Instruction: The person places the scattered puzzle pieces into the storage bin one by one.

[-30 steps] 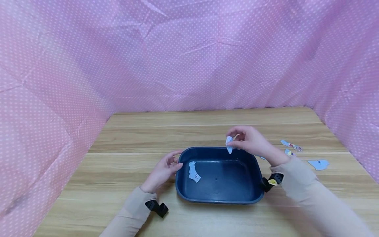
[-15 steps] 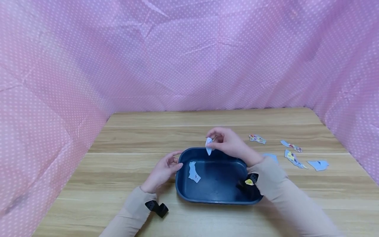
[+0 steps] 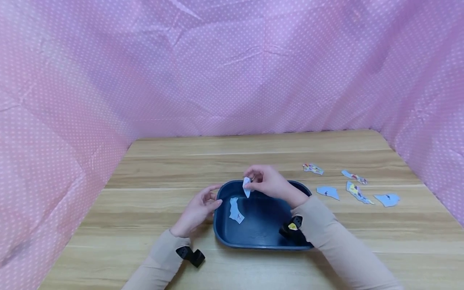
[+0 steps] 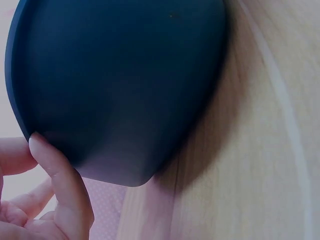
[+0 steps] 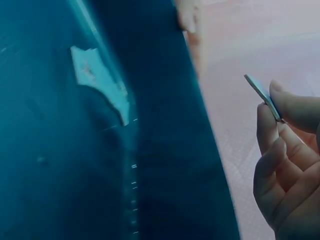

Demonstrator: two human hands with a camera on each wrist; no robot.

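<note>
The person's right hand (image 3: 270, 183) pinches a small pale piece (image 3: 247, 187) between thumb and forefinger, pointed end downward, at the far left part of a dark blue tray (image 3: 264, 247). From the right wrist, a gap shows between that piece and the tray's wall; how high it hangs over the tray's floor I can't quite tell from here. The left hand (image 3: 197, 207) grips the tray's left end, thumb over the rim and forefinger against the outside. Inside, a curved light-blue piece (image 3: 236, 211) lies flat near the left wall, and the tray floor stretches rightward from it, under the right wrist.

Past the tray's right rim, a pale blue scrap (image 3: 328, 192) lies nearest, with a multicoloured scrap (image 3: 313, 168) farther back. Beyond them sit a narrow scrap (image 3: 354, 177), a yellow-patched scrap (image 3: 358, 193) and, farthest right, another blue scrap (image 3: 387, 199), all apart from one another. The wooden table (image 3: 174, 161) runs well past the tray's far rim to pink dotted cloth (image 3: 199, 72).
</note>
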